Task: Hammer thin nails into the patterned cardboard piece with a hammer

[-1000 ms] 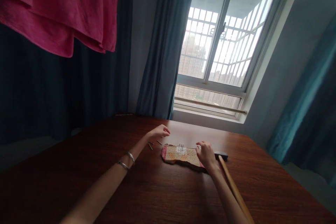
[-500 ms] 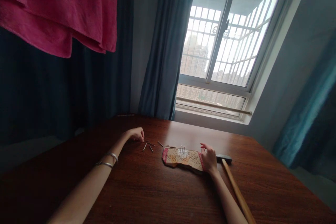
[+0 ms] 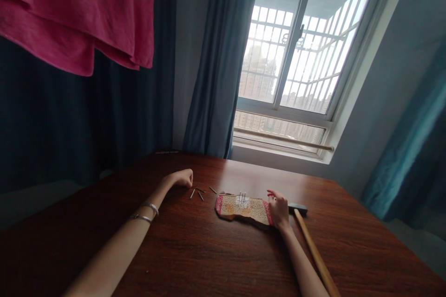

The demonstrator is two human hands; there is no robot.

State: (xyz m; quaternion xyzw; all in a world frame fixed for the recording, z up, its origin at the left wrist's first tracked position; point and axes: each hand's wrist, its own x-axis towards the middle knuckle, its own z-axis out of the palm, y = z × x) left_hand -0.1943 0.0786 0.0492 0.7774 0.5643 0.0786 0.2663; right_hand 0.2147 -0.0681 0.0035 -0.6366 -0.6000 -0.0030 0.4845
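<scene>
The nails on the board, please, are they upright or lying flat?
Upright: the nails rise from the board, their thin shafts nearly vertical.

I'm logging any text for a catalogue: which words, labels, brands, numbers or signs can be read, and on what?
None can be read.
Patterned board and hammer: no lettering visible.
Pale marks near the table's far edge: too small to tell.

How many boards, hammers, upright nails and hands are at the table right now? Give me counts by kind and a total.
Patterned board: 1
Hammer: 1
Upright nails on the board: 3
Hands: 2, the left hand and the right hand
Total: 7
</scene>
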